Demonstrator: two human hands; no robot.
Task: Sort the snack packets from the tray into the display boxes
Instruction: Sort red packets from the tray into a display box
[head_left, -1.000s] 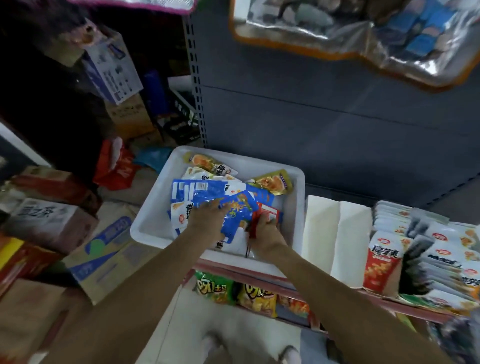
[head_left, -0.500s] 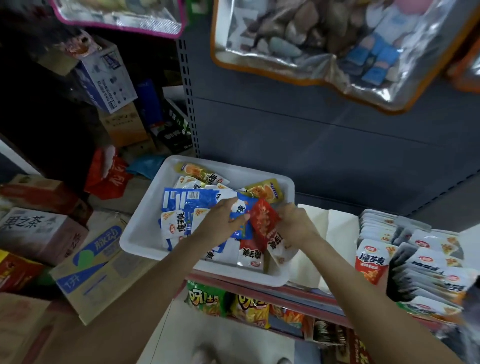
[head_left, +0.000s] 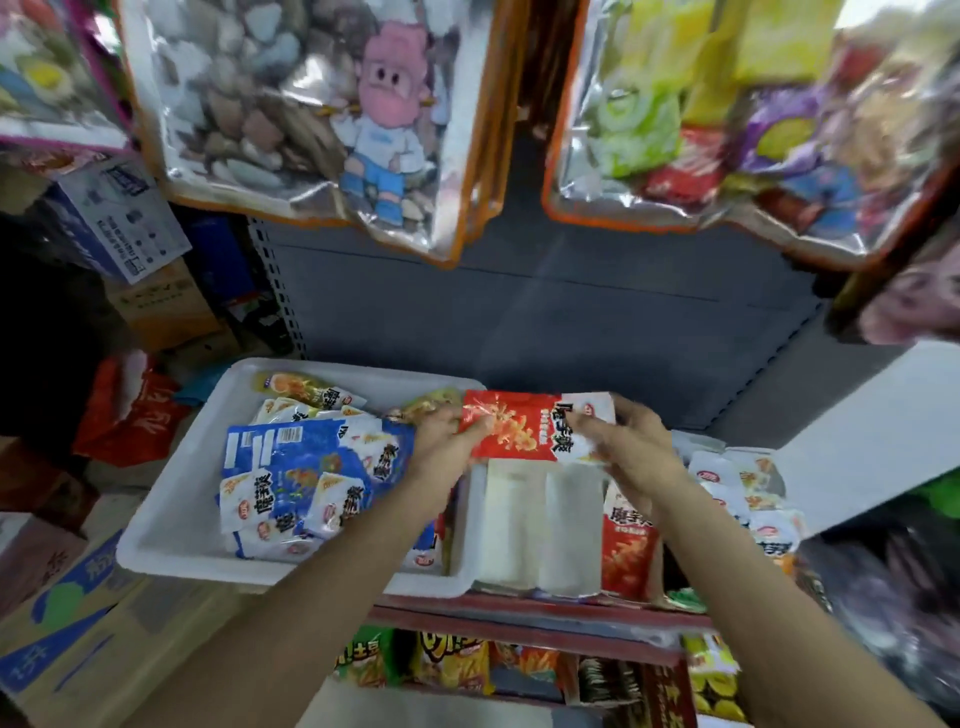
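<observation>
A white tray (head_left: 171, 499) on the shelf holds several blue-and-white snack packets (head_left: 306, 478) and yellow ones (head_left: 306, 389) at its back. Both hands hold one red-and-white packet (head_left: 524, 426) flat above the tray's right rim. My left hand (head_left: 441, 441) pinches its left edge. My right hand (head_left: 628, 441) grips its right end. Right of the tray stands a white display box (head_left: 535, 525) with bare flaps. Beside it is a box holding red packets (head_left: 626, 551), then one with white packets (head_left: 748, 499).
Large clear bags of snacks (head_left: 322, 119) hang overhead, close to the hands. Cardboard cartons (head_left: 67, 613) are stacked at the lower left. A lower shelf (head_left: 457, 660) carries yellow chip bags. A white panel (head_left: 872, 431) juts in at right.
The red packet has come up out of the tray and moved right; both hands now hold it level above the tray's right rim. The camera has tilted upward.
</observation>
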